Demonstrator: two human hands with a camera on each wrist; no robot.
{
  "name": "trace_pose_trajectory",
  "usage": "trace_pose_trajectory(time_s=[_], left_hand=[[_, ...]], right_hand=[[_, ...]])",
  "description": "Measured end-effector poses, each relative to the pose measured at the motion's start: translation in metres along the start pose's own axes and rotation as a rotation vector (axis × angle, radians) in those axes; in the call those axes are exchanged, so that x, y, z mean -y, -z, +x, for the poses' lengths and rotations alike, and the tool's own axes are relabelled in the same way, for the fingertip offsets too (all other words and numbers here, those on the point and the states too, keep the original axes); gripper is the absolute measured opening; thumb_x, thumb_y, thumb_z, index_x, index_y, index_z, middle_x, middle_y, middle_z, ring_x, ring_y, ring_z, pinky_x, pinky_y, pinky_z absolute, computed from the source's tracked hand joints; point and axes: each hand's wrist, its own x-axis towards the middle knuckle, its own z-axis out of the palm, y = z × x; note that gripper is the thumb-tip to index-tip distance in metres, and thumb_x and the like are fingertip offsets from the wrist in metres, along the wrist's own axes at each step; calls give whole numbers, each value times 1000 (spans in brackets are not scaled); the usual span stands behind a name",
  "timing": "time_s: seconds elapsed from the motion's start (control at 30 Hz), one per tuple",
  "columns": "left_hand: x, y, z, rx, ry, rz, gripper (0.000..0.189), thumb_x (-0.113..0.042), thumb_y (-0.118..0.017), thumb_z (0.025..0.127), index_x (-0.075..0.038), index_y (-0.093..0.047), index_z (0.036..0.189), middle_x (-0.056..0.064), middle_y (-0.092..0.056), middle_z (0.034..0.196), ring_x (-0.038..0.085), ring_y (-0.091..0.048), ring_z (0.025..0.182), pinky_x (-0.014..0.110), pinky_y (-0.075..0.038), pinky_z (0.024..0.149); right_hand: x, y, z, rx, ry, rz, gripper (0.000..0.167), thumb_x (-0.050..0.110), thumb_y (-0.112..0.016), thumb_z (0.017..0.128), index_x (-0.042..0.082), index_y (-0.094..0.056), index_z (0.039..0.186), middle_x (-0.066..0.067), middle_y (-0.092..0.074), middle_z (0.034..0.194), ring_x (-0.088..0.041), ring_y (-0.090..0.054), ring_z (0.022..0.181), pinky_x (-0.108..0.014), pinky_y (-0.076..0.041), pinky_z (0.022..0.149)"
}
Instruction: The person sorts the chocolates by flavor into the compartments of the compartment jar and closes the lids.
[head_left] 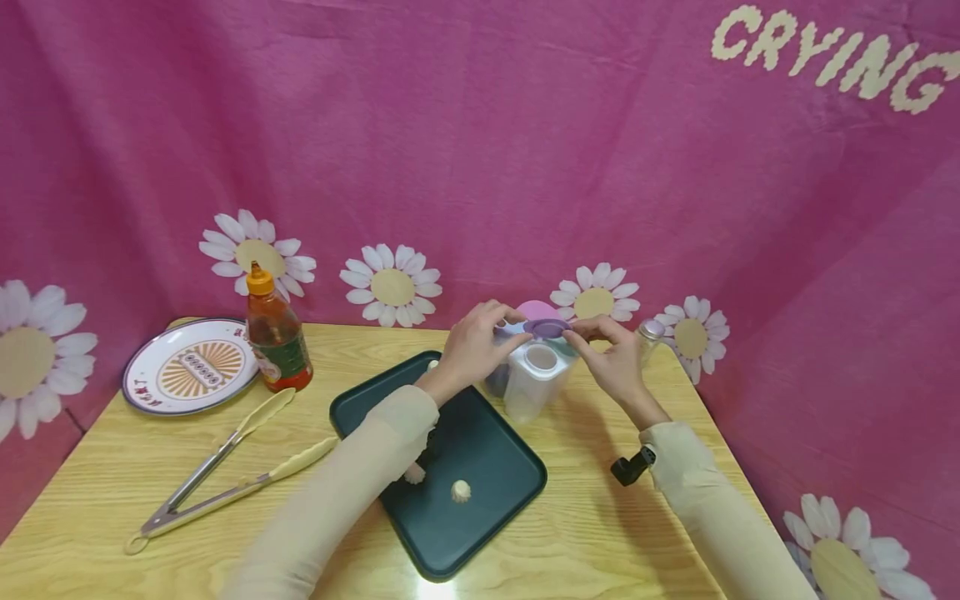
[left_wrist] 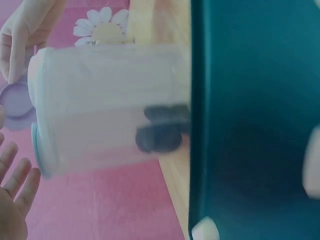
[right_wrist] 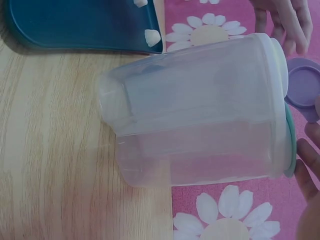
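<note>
A purple cap (head_left: 547,328) is raised over the round opening of a translucent, several-chambered storage container (head_left: 528,392). My left hand (head_left: 480,342) pinches the cap's left edge with thumb and forefinger. On the opposite edge, my right hand (head_left: 611,358) grips it with the fingertips. A green cap (right_wrist: 291,142) covers a neighbouring opening near the right hand's fingers. Dark round pieces (left_wrist: 160,137) show through the container's lower part in the left wrist view. In the head view a pink cap (head_left: 534,310) stands behind the purple one.
A dark green tray (head_left: 487,450) with small pale pieces (head_left: 461,492) lies in front. Open tongs (head_left: 202,475), a sauce bottle (head_left: 277,342) and a white plate (head_left: 161,387) are at left. A small shaker (head_left: 649,337) stands behind the right hand.
</note>
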Motion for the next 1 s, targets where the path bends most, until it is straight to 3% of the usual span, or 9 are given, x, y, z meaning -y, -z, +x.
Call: trace_pose_trajectory(time_s=[0.23,0.53,0.8,1.0], left_hand=[[22,34,-32,7,-37,67,39,-29,-81,94,-11,-70,127,8,-71,123,26,-66,117,44,-60,94],[51,76,-99,79,63,247,50,-39,-82,92,-13,-68,132,8,-70,130,27,-64,123,52,-59,99],[70,126,-155,101,166,342,58,-41,-82,91,-10,-64,137,12,-67,133,33,-62,123,57,-56,102],[82,159,-190,57,149,437,63,-41,-84,88,-5,-64,135,15,-67,127,34,-63,116,57,-56,94]], right_hand=[[-16,-1,0,3,3,0,12,-12,-81,84,-5,-78,93,-24,-73,84,8,-62,80,-11,-52,76],[-16,-1,-2,11,-1,-10,13,-13,-81,82,-5,-77,92,-24,-73,83,6,-61,79,-13,-52,74],[11,1,-1,26,-2,-12,10,-15,-79,83,-12,-74,91,-28,-72,83,2,-62,79,-17,-54,75],[21,3,-1,26,0,-28,10,-15,-79,83,-11,-75,91,-28,-72,84,2,-61,79,-17,-54,75]])
